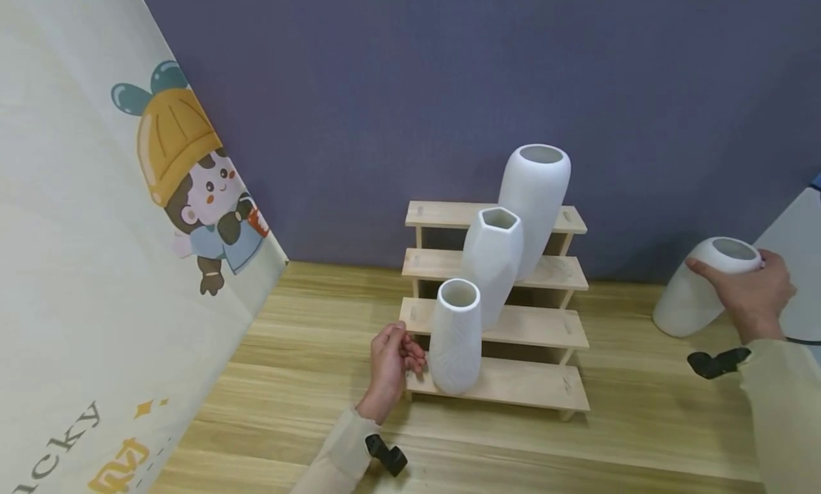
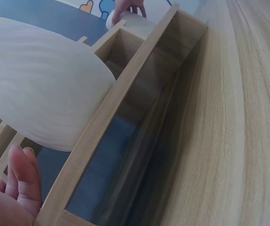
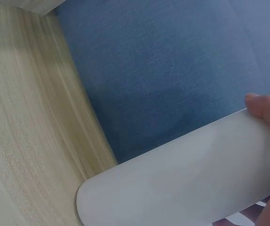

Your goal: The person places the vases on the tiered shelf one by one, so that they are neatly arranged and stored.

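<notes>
My right hand [image 1: 760, 291] grips a smooth white vase [image 1: 689, 301] near its rim, at the right of the head view. In the right wrist view the thumb [image 3: 264, 107] lies along one side of that vase, its base down by the wooden tabletop. My left hand [image 1: 393, 362] is beside a textured white vase [image 1: 457, 351] on the lowest step of a wooden stepped rack [image 1: 532, 383], fingers loosely bent and holding nothing. A faceted vase [image 1: 490, 266] with a five-sided mouth and a taller round vase [image 1: 539, 187] stand on higher steps behind it.
A dark blue-grey wall [image 1: 359, 123] rises directly behind the rack. On the left stands a pale panel [image 1: 77, 230] with a cartoon figure [image 1: 212, 187]. The wood-grain tabletop [image 1: 308, 380] spreads around the rack. A pale panel [image 1: 804, 266] stands at the far right.
</notes>
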`<state>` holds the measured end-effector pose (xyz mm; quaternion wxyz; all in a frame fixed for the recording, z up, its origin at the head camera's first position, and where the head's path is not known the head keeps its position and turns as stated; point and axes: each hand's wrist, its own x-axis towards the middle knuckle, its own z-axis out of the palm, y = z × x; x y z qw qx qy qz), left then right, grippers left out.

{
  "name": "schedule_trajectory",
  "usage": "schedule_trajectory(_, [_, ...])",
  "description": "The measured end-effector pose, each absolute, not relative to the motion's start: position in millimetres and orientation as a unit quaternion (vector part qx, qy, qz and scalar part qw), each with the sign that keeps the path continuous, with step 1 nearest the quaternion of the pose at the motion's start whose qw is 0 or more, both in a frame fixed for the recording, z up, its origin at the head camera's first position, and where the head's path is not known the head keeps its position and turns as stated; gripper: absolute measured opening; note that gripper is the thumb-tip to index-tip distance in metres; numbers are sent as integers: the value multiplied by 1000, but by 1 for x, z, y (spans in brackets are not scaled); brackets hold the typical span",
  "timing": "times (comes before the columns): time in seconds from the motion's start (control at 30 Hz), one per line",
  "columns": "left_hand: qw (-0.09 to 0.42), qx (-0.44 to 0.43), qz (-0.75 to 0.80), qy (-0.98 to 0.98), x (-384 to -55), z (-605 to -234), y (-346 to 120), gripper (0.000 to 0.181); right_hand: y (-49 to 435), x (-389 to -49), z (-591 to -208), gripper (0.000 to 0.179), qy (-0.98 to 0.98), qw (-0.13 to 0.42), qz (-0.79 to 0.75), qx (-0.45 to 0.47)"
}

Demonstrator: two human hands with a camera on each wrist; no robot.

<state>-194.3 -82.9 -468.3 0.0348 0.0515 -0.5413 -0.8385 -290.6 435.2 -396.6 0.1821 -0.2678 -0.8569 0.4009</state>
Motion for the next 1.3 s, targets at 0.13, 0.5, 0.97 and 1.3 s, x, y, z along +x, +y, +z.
schedule_trajectory(0.13, [35, 52, -837, -543, -194, -469, -82, 33, 433, -288, -395, 100, -857, 181, 400, -268])
schedule_trajectory(0.5, [35, 54, -839, -540, -193, -469, -81, 33, 423, -287, -375, 99, -853, 183, 400, -280])
schedule_trajectory(0.97, [34, 56, -839, -541, -193, -467, -82, 34, 412, -271, -343, 98, -866, 202, 382, -252])
schedule_trajectory(1.3, [39, 56, -840, -539, -194, -468, -82, 34, 401, -265, -317, 100, -883, 193, 362, -226])
